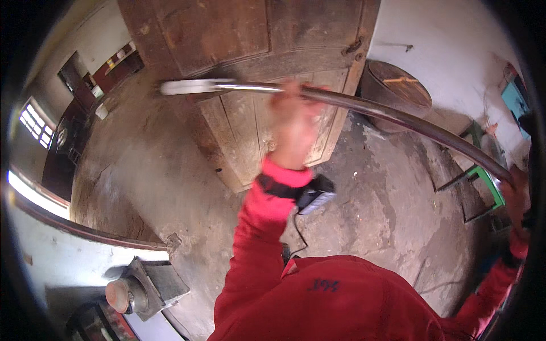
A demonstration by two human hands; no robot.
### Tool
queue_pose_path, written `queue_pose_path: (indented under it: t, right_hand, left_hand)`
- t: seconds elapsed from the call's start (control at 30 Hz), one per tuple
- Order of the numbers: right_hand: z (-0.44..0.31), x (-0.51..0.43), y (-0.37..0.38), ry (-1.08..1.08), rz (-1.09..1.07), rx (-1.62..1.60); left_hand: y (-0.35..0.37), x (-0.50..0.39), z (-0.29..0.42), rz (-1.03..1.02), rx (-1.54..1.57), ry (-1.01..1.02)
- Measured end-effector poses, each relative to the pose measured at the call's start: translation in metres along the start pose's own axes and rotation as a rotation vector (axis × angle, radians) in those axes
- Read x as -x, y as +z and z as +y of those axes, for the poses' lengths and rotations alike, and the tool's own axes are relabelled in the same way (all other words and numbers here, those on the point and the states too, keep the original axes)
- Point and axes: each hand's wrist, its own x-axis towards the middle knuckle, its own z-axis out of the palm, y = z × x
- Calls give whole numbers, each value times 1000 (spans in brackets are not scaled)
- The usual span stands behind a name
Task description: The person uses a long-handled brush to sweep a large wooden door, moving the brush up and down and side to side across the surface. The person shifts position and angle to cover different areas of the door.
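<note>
Both hands are on one long metal pole [384,110], which spans the upper picture and looks bent by the lens. My left hand [294,115], blurred, grips it near its left part, in front of a wooden panelled door [239,64]. Beyond that hand the pole ends in a pale, blurred, flat-looking piece [187,87] whose kind I cannot tell. At the far right rim my right hand [514,192] is closed around the other end, partly in shadow. A black strap with a small boxy device [316,194] and a cable sits on my left wrist.
A large drum with a wooden lid [396,87] stands by the white wall, right of the door. Green-framed furniture [486,185] is at the right. Lower left are a metal box-like appliance [158,285] and a doorway sill [106,241]. A white bucket [101,111] stands farther off.
</note>
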Motion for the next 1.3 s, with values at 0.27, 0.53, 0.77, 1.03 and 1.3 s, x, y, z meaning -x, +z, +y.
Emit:
queue_pose_path:
  t: [0.27, 0.53, 0.77, 1.03, 1.3]
  right_hand:
    - [-79, -33, 78, -66, -218, -156]
    - [-18, 101, 18, 369, -283, 159]
    - [-50, 134, 18, 575, -212, 381]
    - [-27, 101, 48, 349, -215, 230]
    - [-6, 138, 75, 350, -146, 128]
  left_hand:
    - [-48, -8, 26, 438, -10, 148]
    - [71, -14, -134, 13, 273, -379]
    - [127, -23, -239, -435, 356, -639]
    - [33, -15, -199, -175, 268, -680]
    - [46, 39, -175, -42, 196, -528]
